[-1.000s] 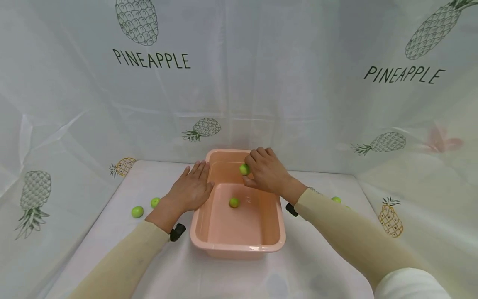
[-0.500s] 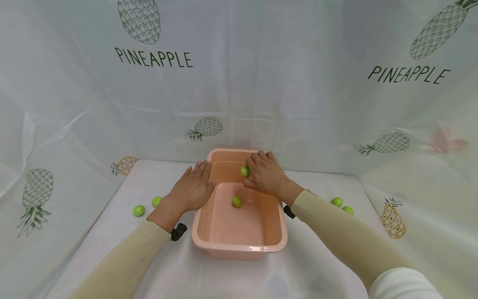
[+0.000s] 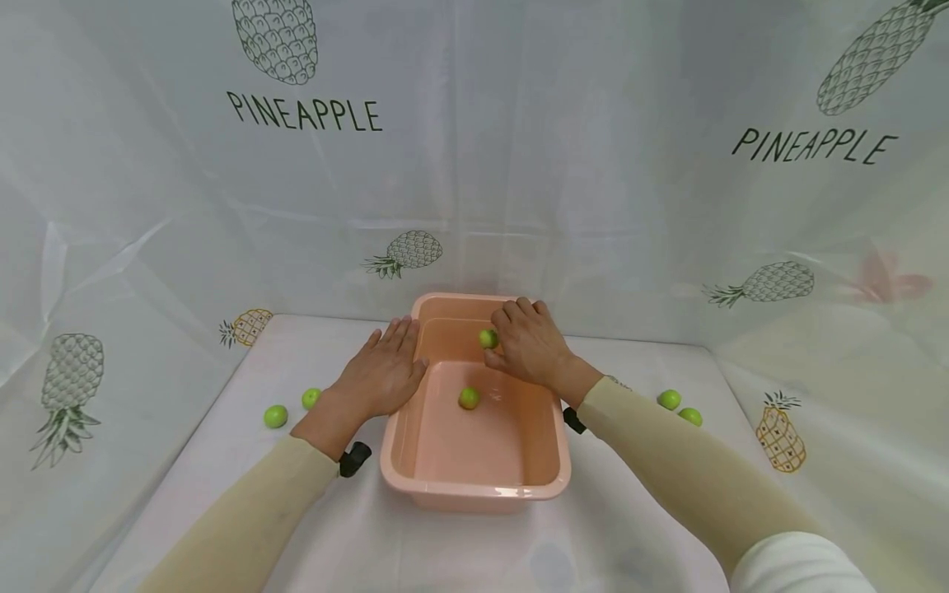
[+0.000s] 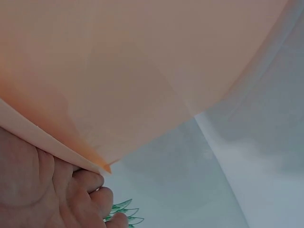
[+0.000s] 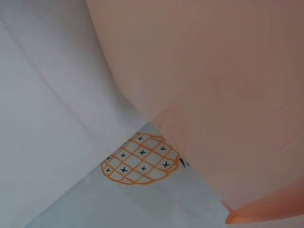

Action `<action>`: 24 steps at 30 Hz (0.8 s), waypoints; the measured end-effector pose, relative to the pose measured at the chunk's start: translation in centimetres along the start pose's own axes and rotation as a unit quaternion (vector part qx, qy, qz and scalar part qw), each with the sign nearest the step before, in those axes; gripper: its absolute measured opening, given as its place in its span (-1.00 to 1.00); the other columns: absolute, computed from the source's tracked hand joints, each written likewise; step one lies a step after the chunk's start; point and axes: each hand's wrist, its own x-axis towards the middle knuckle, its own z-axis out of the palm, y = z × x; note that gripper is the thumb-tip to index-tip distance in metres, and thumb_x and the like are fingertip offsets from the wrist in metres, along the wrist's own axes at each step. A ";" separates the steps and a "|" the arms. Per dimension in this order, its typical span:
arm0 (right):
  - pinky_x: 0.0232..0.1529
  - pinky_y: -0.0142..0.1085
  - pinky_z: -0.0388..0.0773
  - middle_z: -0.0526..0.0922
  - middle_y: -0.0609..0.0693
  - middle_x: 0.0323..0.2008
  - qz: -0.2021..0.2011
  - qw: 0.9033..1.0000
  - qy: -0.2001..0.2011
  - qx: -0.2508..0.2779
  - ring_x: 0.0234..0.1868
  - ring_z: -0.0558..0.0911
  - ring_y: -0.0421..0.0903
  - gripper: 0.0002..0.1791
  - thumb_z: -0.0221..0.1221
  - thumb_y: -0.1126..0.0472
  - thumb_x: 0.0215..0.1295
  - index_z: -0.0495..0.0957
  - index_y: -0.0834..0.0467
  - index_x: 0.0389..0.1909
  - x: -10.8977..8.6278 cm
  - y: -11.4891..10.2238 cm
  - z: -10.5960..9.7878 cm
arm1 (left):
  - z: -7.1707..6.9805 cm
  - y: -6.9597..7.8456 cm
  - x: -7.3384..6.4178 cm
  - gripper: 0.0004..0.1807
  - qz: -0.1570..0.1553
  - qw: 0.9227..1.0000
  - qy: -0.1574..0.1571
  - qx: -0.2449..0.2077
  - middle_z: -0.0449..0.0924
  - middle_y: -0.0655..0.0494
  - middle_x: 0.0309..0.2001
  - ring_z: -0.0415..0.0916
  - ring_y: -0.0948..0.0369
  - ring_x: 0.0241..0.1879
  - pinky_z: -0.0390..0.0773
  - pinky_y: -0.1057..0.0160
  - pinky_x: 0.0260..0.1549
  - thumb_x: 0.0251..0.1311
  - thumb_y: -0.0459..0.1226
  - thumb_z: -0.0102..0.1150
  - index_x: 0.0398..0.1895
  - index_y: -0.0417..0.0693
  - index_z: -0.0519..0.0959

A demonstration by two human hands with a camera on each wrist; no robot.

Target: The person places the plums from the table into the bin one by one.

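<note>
A peach-pink plastic basin (image 3: 474, 492) stands in the middle of the table. On its left rim rests my left hand (image 3: 381, 371), palm down, with the fingers straight and pointing away. The left wrist view shows that hand's palm side (image 4: 42, 185) against the rim. Over the basin's far right part, my right hand (image 3: 530, 342) pinches a small round green fruit (image 3: 488, 339) between thumb and fingers. Another green fruit (image 3: 469, 399) lies on the basin floor. Only the basin's outer wall (image 5: 209, 95) appears in the right wrist view; the right hand is out of sight there.
Left of the basin lie two green fruits (image 3: 275, 416), one partly near the left forearm. Two more fruits (image 3: 670, 399) lie beyond the right sleeve. A white table cover (image 3: 615, 511) runs back to a pineapple-printed sheet (image 3: 556, 165) hanging behind and at both sides.
The right forearm has shifted slightly left, so both fruits at the right now show fully. The right hand still holds its fruit above the basin. The left hand has stayed on the rim.
</note>
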 end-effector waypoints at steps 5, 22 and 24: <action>-0.09 -0.05 0.43 0.52 0.06 -0.24 0.006 1.000 -0.006 -0.008 -0.19 0.46 0.08 -0.56 0.18 -0.14 0.42 0.48 0.21 -0.16 -0.1 0.1 -0.1 | 0.0 0.0 0.0 -0.21 0.000 1.000 0.002 -0.002 -0.12 -0.31 0.69 -0.16 -0.19 0.69 -0.03 -0.23 0.63 0.67 -0.02 -0.27 0.68 -0.39 -0.09; -0.17 -0.02 0.43 0.51 0.07 -0.39 -0.006 0.990 0.137 0.020 -0.29 0.48 0.11 -0.76 0.30 0.14 0.35 0.49 0.22 -0.32 -1.3 0.6 -0.6 | -0.2 0.2 -0.1 -0.22 -0.001 1.000 0.004 0.010 -0.08 -0.31 0.68 -0.14 -0.19 0.69 -0.03 -0.23 0.63 0.66 -0.03 -0.25 0.67 -0.39 -0.06; -0.16 -0.01 0.44 0.52 0.07 -0.38 -0.005 0.988 0.150 0.020 -0.27 0.48 0.11 -0.77 0.30 0.14 0.35 0.50 0.21 -0.30 -1.8 0.9 -1.0 | -0.2 0.3 -0.2 -0.22 -0.002 1.000 0.004 0.014 -0.08 -0.30 0.68 -0.14 -0.19 0.69 -0.04 -0.23 0.63 0.66 -0.03 -0.25 0.67 -0.39 -0.06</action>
